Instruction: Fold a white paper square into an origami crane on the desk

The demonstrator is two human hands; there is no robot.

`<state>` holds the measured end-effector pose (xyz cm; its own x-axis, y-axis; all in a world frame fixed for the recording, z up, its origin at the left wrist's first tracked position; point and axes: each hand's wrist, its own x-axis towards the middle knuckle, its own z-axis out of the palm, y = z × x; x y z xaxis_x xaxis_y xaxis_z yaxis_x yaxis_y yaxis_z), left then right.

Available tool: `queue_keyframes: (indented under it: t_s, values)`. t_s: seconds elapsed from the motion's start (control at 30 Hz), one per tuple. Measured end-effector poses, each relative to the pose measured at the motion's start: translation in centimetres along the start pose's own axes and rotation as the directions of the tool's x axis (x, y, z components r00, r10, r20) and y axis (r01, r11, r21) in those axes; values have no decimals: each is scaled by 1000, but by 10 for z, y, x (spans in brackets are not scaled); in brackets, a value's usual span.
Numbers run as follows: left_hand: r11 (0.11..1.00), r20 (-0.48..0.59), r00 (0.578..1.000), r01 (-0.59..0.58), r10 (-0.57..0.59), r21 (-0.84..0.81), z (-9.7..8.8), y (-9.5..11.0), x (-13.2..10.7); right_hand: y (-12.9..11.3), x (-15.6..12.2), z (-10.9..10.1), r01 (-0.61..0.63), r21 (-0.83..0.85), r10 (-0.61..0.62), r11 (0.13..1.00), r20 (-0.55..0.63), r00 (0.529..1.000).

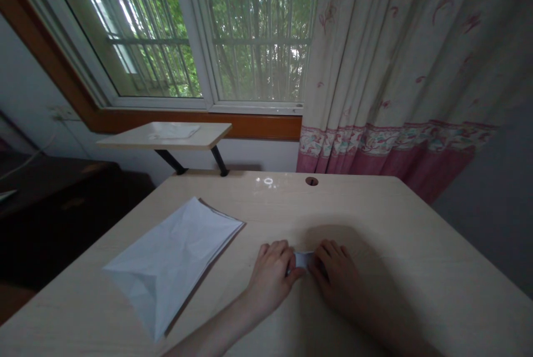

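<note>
Between my two hands, just above or on the desk, is a small piece of folded white paper (304,260). My left hand (275,271) is closed on its left end, thumb at the near side. On the right end, my right hand (336,275) is closed too, with its fingers curled over the paper. Only the short middle of the paper shows; the fingers hide both ends. To the left of my left hand lies a stack of large white paper sheets (179,254), creased and slightly fanned at the edges.
The pale wooden desk (258,207) has a round cable hole (312,181) near its back edge. A small raised shelf (133,137) at the back left carries white paper (175,131). Behind stand a barred window (254,40) and a patterned curtain (387,68). A dark cabinet (62,196) is at left.
</note>
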<state>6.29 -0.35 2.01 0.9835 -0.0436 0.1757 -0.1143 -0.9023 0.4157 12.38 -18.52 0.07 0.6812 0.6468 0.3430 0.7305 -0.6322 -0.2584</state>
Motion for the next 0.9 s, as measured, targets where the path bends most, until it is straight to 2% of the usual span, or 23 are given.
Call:
queue_keyframes:
  t_s: [0.17, 0.4, 0.63, 0.9]
  values:
    - [999, -17, 999, 28, -29, -18, 0, 1, 0, 4, 2, 0, -14, 30, 12, 999, 55, 998]
    - [997, -4, 997, 72, -72, -4, -4, 6, 2, 5, 2, 2, -41, 57, 38, 998, 62, 997]
    - [995, -24, 995, 94, -94, -24, 0, 3, 4, 9, 2, 5, -12, 69, 10, 998, 29, 1000]
    - [991, -1, 992, 126, -126, -36, -3, -2, 8, 5, 4, -1, -35, 77, 29, 996, 76, 997]
